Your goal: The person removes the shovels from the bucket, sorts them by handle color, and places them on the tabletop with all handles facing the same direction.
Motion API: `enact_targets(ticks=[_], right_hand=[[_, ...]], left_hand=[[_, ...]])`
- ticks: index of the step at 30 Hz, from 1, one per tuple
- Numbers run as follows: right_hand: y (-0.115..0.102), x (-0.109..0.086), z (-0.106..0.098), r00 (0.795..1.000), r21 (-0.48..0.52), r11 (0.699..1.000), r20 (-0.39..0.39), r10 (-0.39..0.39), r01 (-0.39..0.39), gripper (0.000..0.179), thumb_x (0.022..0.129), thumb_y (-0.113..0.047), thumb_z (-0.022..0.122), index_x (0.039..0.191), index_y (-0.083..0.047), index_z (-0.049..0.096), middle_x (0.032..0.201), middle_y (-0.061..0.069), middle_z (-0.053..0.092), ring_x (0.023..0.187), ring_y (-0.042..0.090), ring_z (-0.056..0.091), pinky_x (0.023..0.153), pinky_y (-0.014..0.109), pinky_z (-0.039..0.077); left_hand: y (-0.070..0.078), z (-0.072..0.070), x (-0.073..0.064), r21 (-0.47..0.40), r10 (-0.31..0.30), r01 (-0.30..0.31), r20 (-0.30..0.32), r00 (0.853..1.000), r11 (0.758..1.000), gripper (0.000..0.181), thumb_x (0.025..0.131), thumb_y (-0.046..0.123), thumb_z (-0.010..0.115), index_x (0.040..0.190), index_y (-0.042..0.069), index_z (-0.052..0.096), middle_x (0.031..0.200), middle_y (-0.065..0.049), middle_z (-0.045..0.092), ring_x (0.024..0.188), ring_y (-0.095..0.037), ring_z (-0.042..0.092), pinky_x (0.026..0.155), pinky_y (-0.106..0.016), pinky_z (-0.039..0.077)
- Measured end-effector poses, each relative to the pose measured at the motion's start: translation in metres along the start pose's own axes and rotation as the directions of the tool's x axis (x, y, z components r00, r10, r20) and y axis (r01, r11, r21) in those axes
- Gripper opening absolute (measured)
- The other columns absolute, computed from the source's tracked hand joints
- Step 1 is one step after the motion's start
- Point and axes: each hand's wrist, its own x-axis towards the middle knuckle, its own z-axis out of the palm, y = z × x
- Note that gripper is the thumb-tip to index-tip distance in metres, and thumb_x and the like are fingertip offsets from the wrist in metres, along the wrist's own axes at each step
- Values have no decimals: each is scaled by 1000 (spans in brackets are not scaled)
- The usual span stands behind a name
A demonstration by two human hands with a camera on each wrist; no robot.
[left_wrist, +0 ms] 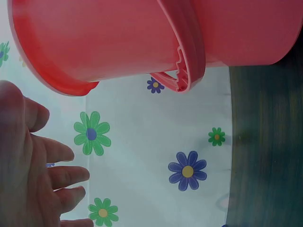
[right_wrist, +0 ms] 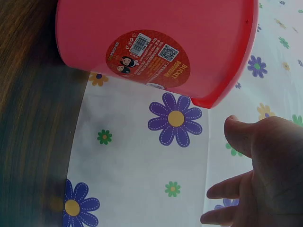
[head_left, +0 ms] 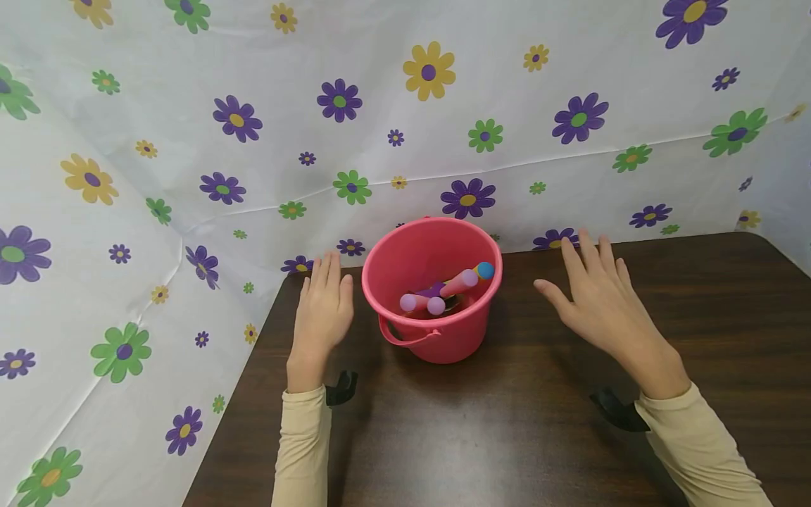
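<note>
Head view, pink bucket (head_left: 421, 264), upright, round-rimmed

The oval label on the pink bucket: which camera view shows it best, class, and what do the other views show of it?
The right wrist view: the oval label shows large and close there, turned toward the camera. The head and left wrist views show the bucket but none of its label.

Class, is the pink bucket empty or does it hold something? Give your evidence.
Not empty: the head view shows pink rods with rounded ends and a blue rounded tip inside the pink bucket.
</note>
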Motion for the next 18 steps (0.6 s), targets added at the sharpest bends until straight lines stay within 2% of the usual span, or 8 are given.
enact_targets(ticks=[4,9,11,13,15,16,18], right_hand=[[-1,0,0,1000,6,1000,-8,3,-3,90,102,-56,49,158,10,25,163,40,8,147,65,3,111,80,9],[-1,0,0,1000,7,1000,-9,8,-8,89,102,-55,51,158,10,25,163,40,8,147,65,4,111,80,10],[-1,0,0,1000,6,1000,-12,5,-5,89,102,-54,52,157,11,26,163,40,9,147,65,4,110,80,11],[0,0,0,1000,2,1000,-18,0,0,88,102,-52,55,157,11,27,162,41,10,146,66,5,109,81,12],[0,0,0,1000,-3,1000,-24,-7,7,87,101,-49,58,156,11,28,162,41,11,146,66,7,109,81,13],[0,1,0,1000,-5,1000,-27,-11,11,87,101,-48,59,156,11,28,161,42,12,145,66,7,108,81,13],[0,1,0,999,-8,1000,-30,-17,17,86,100,-46,60,156,12,29,161,42,13,145,67,8,108,81,14]], left_hand=[[-1,1,1,-31,-1,-1,-84,996,1000,58,110,31,38,155,-5,40,157,-26,43,148,-45,35,115,-65,33],[-1,2,1,-60,-24,13,-195,980,998,53,107,28,48,150,-2,48,145,-27,54,131,-47,54,101,-65,49],[-1,3,1,-96,-43,21,-230,972,995,52,106,28,49,149,-2,50,143,-26,57,128,-45,56,98,-65,51],[1,4,1,-178,-74,28,-257,963,984,49,107,27,49,147,-1,53,141,-23,60,126,-42,59,97,-62,53],[4,4,1,-314,-118,30,-265,957,949,45,108,25,49,144,-1,55,138,-20,62,124,-38,61,98,-59,53],[5,4,1,-389,-145,34,-260,955,920,44,108,24,49,144,-1,56,137,-18,63,123,-36,61,99,-57,53],[9,4,1,-534,-194,40,-235,952,844,40,109,23,48,142,0,57,135,-17,64,121,-33,62,99,-55,54]])
